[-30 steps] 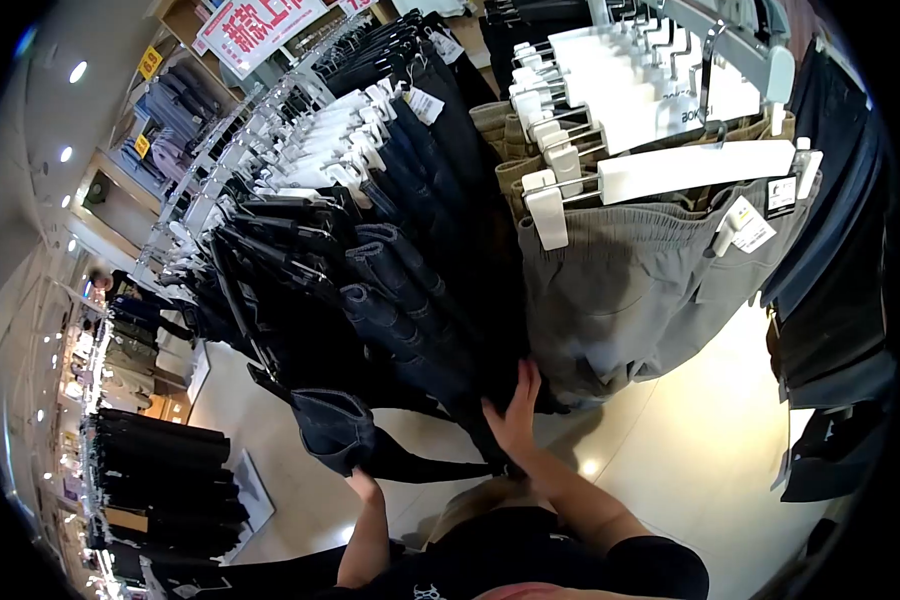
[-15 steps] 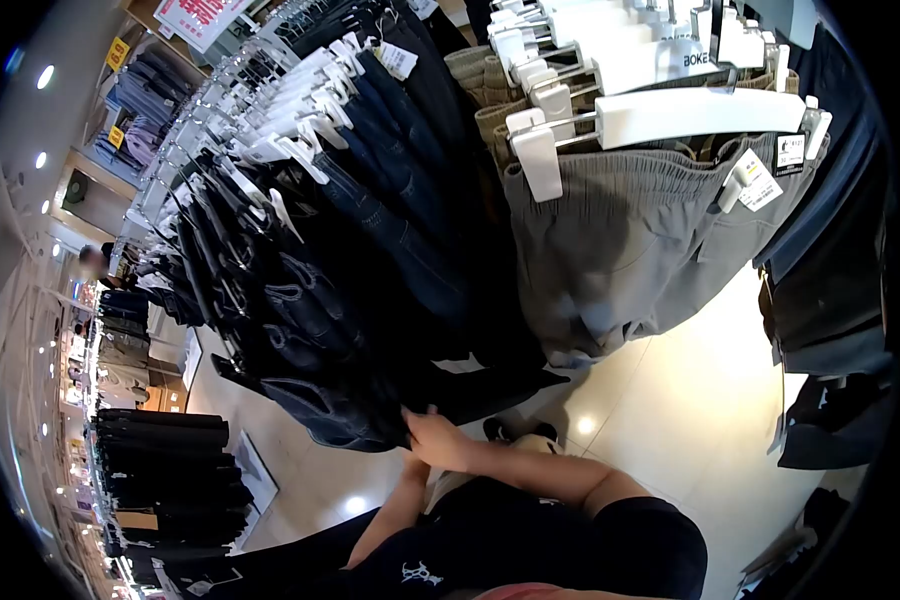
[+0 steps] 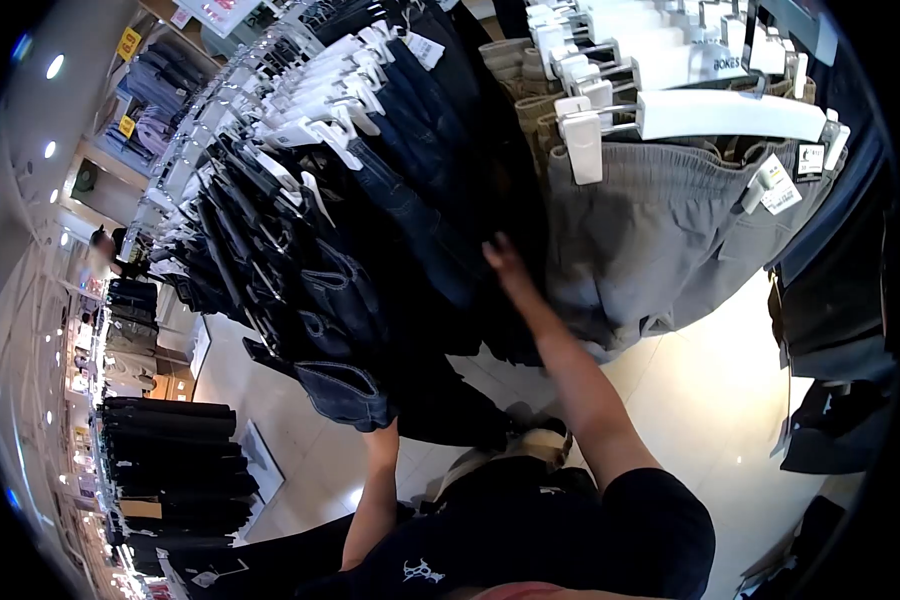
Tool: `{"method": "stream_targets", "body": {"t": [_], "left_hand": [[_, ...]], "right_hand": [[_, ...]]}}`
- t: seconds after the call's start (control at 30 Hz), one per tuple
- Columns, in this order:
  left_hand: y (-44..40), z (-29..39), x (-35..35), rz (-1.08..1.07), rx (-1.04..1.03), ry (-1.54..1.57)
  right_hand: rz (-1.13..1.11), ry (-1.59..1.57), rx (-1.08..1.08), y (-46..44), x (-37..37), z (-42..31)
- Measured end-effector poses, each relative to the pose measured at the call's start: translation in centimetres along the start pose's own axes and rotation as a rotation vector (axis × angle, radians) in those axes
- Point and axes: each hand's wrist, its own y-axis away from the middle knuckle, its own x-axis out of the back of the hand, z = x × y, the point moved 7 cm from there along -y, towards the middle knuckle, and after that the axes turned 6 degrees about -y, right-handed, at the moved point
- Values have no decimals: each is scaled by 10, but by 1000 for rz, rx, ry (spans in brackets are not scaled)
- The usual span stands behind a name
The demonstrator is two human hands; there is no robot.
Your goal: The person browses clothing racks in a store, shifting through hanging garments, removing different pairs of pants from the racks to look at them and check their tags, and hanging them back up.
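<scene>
Dark blue jeans [image 3: 340, 390] with pale stitching hang at the near end of a rack. My left hand [image 3: 382, 432] is up against their lower edge, its fingers hidden by the denim. Farther right, my right hand [image 3: 508, 265] reaches up with fingers stretched out, slightly blurred. It is in front of dark trousers [image 3: 515, 205], between blue jeans [image 3: 410, 210] and grey elastic-waist trousers [image 3: 640, 235]; contact with the cloth is unclear. A white clip hanger [image 3: 730, 115] holds the grey trousers, which carry a white tag [image 3: 778, 188].
More dark garments [image 3: 175, 470] hang on a lower rack at left, beside a pale board [image 3: 260, 475]. Dark clothes [image 3: 835, 300] hang at right. Folded clothes lie on shelves [image 3: 110, 170] at the back, near another person [image 3: 100, 255]. Glossy tiles [image 3: 710, 390] cover the floor.
My hands were together at the dark jeans; now they are apart. The right hand has moved up and right, while the left stays low at the jeans. The view has shifted slightly.
</scene>
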Motion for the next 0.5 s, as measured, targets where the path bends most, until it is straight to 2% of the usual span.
{"method": "stream_targets", "body": {"t": [0.03,0.1,0.13,0.17,0.2,0.23,0.27,0.33,0.37,0.4,0.43,0.47,0.5], "left_hand": [[0,-5,-2,23,33,-5],[4,-18,-7,-2,72,-35],[3,-19,-11,-31,75,-42],[1,-19,-13,-30,80,-43],[-1,-18,-16,-22,83,-42],[-1,-8,-19,33,-20,-74],[-4,4,-24,31,-20,-75],[3,64,-29,241,-474,-889],[6,54,-43,266,-489,-1217],[9,66,-42,319,-496,-1089],[8,51,-48,175,-411,-702],[10,35,-58,100,-372,-509],[12,18,-67,37,-324,-317]], "right_hand": [[-20,-88,-157,5,-28,30],[-296,-290,93,33,-84,62],[-335,-176,7,57,-112,70],[-432,-1,-217,105,-106,-1],[-351,293,201,127,-123,-16],[-351,181,235,149,-125,-32],[-418,-32,37,157,-134,-25],[-552,-120,11,176,-144,-30],[-550,-126,14,175,-144,-31],[-578,-108,-59,173,-145,-26],[-607,-90,-130,173,-146,-21],[-607,-93,-123,172,-146,-19],[-618,-42,38,171,-148,-21]]}}
